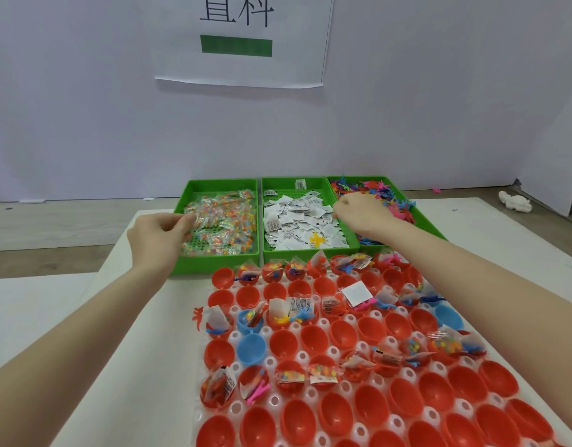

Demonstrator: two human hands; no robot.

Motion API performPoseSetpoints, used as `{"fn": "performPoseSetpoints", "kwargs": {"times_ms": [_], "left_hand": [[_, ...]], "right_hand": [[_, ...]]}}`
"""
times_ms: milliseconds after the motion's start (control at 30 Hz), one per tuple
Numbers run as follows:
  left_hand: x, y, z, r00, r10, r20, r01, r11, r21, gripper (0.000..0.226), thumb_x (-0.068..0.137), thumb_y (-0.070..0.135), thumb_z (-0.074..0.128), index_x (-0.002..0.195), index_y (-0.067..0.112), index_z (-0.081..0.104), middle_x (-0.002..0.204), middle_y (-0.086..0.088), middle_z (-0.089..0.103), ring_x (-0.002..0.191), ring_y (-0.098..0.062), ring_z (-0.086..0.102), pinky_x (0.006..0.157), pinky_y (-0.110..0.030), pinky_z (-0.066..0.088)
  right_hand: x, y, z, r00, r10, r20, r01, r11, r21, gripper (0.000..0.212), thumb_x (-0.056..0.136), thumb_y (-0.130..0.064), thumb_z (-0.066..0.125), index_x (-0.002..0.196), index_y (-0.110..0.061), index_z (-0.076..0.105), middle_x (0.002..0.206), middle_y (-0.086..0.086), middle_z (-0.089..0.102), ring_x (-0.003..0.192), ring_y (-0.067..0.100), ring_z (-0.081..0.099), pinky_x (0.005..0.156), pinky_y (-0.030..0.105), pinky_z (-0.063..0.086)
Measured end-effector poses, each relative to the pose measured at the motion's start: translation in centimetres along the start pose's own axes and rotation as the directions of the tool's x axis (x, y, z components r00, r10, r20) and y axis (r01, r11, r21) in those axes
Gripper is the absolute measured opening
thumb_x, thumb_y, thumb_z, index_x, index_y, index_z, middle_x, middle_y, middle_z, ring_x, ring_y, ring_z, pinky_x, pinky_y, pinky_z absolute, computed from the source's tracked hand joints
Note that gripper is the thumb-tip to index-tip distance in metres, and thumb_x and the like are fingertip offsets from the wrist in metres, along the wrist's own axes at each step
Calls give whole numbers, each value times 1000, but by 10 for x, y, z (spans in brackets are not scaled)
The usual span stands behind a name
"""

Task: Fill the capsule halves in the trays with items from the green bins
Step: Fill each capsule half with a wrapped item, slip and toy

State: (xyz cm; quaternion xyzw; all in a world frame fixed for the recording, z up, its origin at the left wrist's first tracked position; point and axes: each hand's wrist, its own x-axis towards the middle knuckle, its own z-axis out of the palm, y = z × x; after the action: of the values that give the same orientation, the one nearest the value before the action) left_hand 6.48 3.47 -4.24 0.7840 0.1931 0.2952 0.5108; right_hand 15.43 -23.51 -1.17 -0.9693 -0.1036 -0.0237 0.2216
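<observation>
Reaching into green bins, left hand fingers pinching bead packets, right hand fingers curled, grip unclear.

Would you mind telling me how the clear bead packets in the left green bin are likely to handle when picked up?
The bead packets look like thin crinkled film, so probably floppy and light. The glossy wrap may be slippery, and they lie heaped, so one pinch could lift several. The left hand reaches in at the bin's left edge, fingers curled at the heap.
</observation>
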Motion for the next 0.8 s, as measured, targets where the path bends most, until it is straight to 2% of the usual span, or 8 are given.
{"fn": "performPoseSetpoints", "kwargs": {"times_ms": [100,167,233,367,467,600,700,800], "left_hand": [[1,0,0,999,-39,6,40,998,-48,12,87,8,62,98,7,66,85,-10,65,70,-15,64,50,-12,50],[-2,3,-3,998,-59,21,61,993,-100,11,87,6,61,97,9,64,85,-8,65,61,-5,63,58,-14,52],[-10,9,-7,998,-53,40,59,986,-159,10,89,7,59,97,10,64,80,-5,66,49,1,60,67,-18,53],[-49,30,-21,988,66,141,-26,963,-268,13,92,6,52,89,11,64,70,3,64,45,1,51,48,-11,44],[-87,42,-32,941,170,292,-64,938,-342,14,87,9,56,91,19,66,62,4,64,48,-2,51,47,-12,43],[-122,51,-40,928,145,342,12,908,-419,31,67,25,62,97,18,60,57,-5,65,45,-10,55,46,-15,45],[-133,52,-42,948,96,304,45,904,-425,25,62,23,66,84,15,56,58,-10,67,45,-14,59,47,-16,48],[-138,51,-43,955,63,289,66,907,-416,19,64,23,67,80,15,61,64,-10,70,48,-14,63,50,-15,50]], "right_hand": [[0,-2,6,990,-13,143,53,960,-276,34,90,-28,47,104,-1,63,92,11,66,85,27,61,67,31,45],[0,-2,8,988,16,152,39,938,-346,24,87,-25,50,69,-9,52,60,1,43,57,18,43,50,25,31],[1,-4,9,989,41,142,10,940,-342,35,85,-23,53,57,-14,34,55,-1,29,50,15,30,48,24,23],[5,-7,13,990,58,131,-13,948,-319,24,82,-20,59,64,-10,48,58,1,41,56,18,43,50,24,33],[8,-3,12,993,70,92,-55,986,-155,15,80,-16,65,89,-3,68,96,7,69,87,23,63,73,34,53],[3,5,4,997,30,-66,-29,999,15,16,80,-28,71,77,-13,67,101,1,69,90,18,60,70,30,42],[-6,3,-6,975,12,-223,24,987,156,24,84,-34,66,86,-11,72,101,5,70,95,21,63,73,30,44],[-18,-5,-19,970,-4,-244,56,976,208,22,87,-26,61,90,-7,73,94,11,71,87,24,65,74,30,48]]}}
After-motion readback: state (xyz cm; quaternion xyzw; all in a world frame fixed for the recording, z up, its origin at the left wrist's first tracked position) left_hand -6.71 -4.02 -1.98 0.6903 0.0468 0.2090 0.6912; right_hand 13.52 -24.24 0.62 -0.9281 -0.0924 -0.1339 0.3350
